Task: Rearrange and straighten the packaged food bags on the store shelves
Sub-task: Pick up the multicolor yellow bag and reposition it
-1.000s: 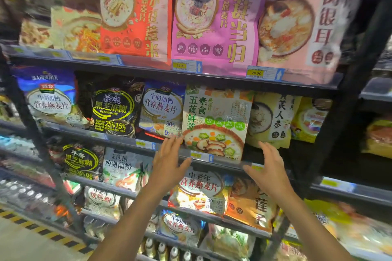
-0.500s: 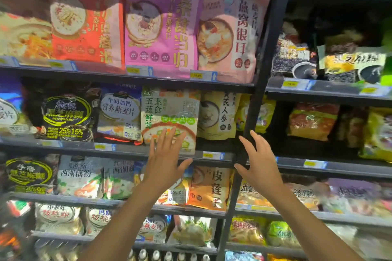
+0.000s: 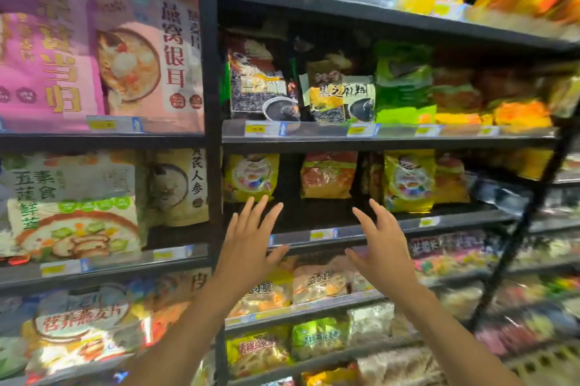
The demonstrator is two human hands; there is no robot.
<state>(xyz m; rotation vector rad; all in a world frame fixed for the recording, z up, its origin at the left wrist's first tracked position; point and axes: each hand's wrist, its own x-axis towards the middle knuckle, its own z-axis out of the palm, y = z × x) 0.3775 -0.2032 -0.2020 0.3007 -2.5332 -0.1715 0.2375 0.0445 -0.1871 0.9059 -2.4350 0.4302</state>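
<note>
- Left hand (image 3: 251, 238) and right hand (image 3: 381, 249) are held spread and empty, lower centre.
- Yellow bag (image 3: 251, 176) and orange bag (image 3: 328, 175), stood apart at centre, could be toppled by a hasty push.

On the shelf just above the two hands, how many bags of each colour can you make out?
Yellow bags: 2
Orange-red bags: 2
Total: 4 clearly seen; the dark sliver between them and the blurred far right cannot be counted.

Yellow price tags (image 3: 255, 129), some blurred, black upright post (image 3: 208, 71) left of centre
</note>
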